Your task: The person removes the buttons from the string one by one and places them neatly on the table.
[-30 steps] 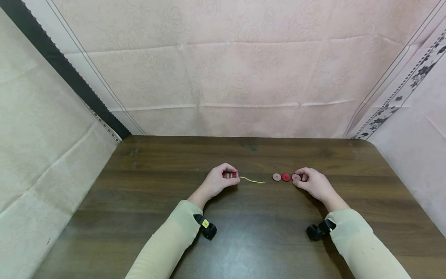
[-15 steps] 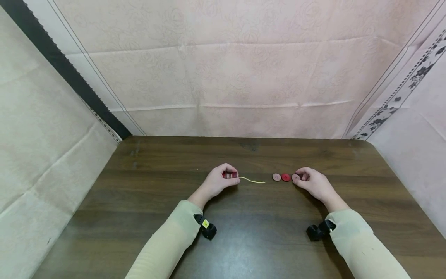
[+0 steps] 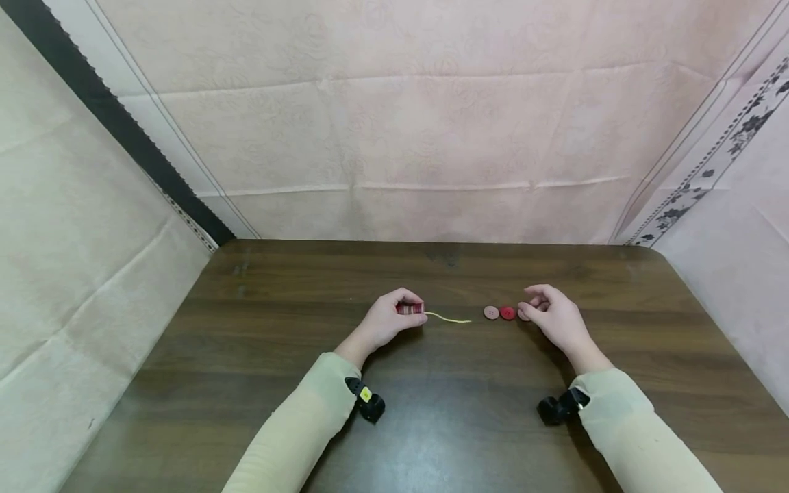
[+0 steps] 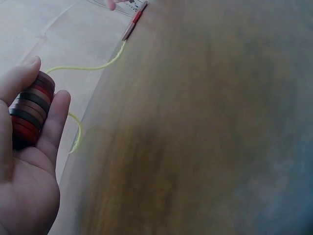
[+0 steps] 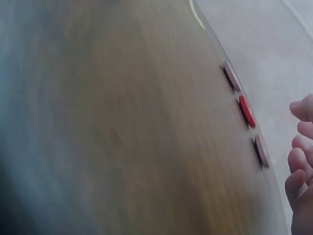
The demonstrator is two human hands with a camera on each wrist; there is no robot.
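My left hand point(image 3: 379, 325) grips a stack of round buttons point(image 4: 32, 110) in red, dark and brownish-pink, lined up face to face. A thin yellow cord point(image 3: 446, 319) runs out of the stack to the right, and its tip lies on the table. Beyond the tip, three flat buttons rest in a row: a pink button point(image 3: 490, 313), a red button point(image 3: 507, 313) and another pink button point(image 3: 522, 315). Just above the last one hovers my right hand point(image 3: 562, 325), partly covering it in the head view. In the right wrist view its loosely curled fingers point(image 5: 297, 159) hold nothing, apart from the buttons.
The brown wooden table point(image 3: 431, 411) reaches back to a pale patterned cloth point(image 3: 425, 137). More cloth hangs at both sides. Black wrist cameras point(image 3: 372, 409) are strapped over both sleeves.
My right hand has lifted off the rightmost pink button, which stays in the row. The left hand keeps its grip on the stack, with little change in place.
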